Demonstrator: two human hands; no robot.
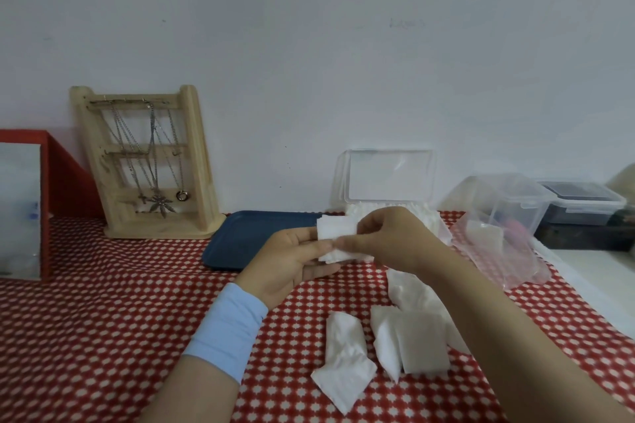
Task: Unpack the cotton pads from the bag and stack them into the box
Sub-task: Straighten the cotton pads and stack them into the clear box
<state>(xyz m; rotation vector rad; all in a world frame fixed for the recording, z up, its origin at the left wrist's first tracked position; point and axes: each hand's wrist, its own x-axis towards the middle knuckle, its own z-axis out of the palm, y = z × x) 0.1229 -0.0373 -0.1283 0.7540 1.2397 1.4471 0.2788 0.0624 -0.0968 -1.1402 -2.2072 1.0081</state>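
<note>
A: What lies nearest?

B: Loose cotton pads (405, 336) scattered on the red cloth (103, 336), several of them crumpled. Above them the left hand (292, 261) cradles a small stack (335, 233) with its thumb curled onto it, and the right hand (388, 240) pinches its edge.

A: And the risk?

B: The stack looks uneven, so a slack pinch could fan it out over the blue tray (240, 237). Beyond, the open box (388, 178) already looks brimful, and pressing more in may spill pads. The bag (498, 251) lies slack on its right.
</note>
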